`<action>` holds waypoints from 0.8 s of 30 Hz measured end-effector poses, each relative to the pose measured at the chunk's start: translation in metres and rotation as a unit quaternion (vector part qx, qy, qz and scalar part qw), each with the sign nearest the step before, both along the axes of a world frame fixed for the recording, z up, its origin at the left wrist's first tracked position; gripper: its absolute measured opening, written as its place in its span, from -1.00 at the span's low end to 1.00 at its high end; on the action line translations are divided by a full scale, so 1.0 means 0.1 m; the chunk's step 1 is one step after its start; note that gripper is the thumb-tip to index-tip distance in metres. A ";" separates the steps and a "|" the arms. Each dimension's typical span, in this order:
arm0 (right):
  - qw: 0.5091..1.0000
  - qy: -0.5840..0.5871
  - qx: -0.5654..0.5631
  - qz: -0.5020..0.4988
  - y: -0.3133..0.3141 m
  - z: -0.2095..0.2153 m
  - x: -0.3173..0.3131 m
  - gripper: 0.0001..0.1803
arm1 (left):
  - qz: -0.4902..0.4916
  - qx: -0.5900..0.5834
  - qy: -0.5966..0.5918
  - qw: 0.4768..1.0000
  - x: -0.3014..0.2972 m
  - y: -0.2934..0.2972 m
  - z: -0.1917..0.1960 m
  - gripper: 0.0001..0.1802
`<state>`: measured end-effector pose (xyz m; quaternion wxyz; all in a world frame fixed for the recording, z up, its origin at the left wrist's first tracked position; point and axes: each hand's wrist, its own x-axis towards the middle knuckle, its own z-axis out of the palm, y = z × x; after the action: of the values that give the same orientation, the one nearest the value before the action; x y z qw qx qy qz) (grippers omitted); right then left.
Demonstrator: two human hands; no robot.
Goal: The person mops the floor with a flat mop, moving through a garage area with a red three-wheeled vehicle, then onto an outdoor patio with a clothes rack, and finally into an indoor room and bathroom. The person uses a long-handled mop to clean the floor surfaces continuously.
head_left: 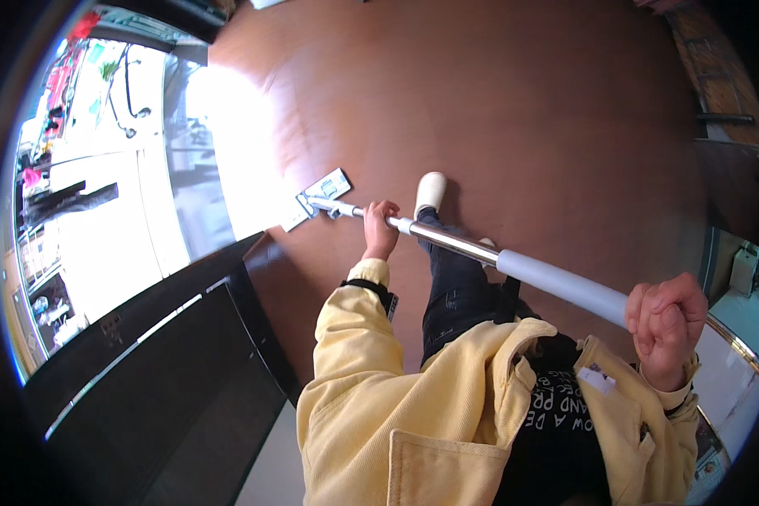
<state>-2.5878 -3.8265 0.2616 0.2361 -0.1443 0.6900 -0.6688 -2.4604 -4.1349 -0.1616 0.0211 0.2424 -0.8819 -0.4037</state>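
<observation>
A flat mop (454, 239) with a silver and pale grey pole slants across in front of me. My left hand (380, 229) is wrapped round the lower part of the pole, not far above the head. At the upper end, my right hand (668, 322) closes over the pale grey grip. The rectangular white mop head (336, 183) rests on the brown floor (548, 126), beside a strip of bright light at the left. Its pole joins it through a grey hinged joint.
Left of me stands a dark panel or cabinet (177, 396), with a bright glass-fronted opening (101, 219) beyond it. My light shoe (430, 192) is on the floor right of the mop head. A curved gold-edged piece (738, 346) and a grey-green box (744, 271) are at the right.
</observation>
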 end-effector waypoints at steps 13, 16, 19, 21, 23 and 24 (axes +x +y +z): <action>0.895 0.033 0.076 -0.438 0.90 0.25 -0.61 -0.76 | -0.406 -0.042 -0.005 0.913 -4.37 1.70 0.01 -0.84; 0.712 0.188 0.595 -0.323 1.26 0.46 -0.13 -0.80 | -0.535 -0.092 0.030 0.839 -4.38 2.97 0.09 -0.81; 0.644 0.160 0.619 -0.420 1.69 0.68 0.44 -0.89 | -0.639 0.029 0.020 0.768 -3.99 4.26 0.13 -0.78; 0.617 0.159 0.593 -0.492 2.11 0.74 0.66 -0.94 | -0.663 0.114 0.047 0.739 -3.79 4.95 0.14 -0.79; 0.529 0.247 0.692 -0.424 2.60 0.56 0.68 -0.95 | -0.657 0.175 0.056 0.731 -3.72 5.23 0.02 -0.80; 0.504 0.252 0.705 -0.430 2.86 0.45 0.72 -0.94 | -0.643 0.236 0.067 0.726 -3.64 5.49 0.04 -0.83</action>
<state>-2.5155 -3.5408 0.3070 -0.2412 0.2221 0.9409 0.0848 -2.8248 -3.5859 -0.1579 -0.2420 -0.4130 -0.6990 -0.5314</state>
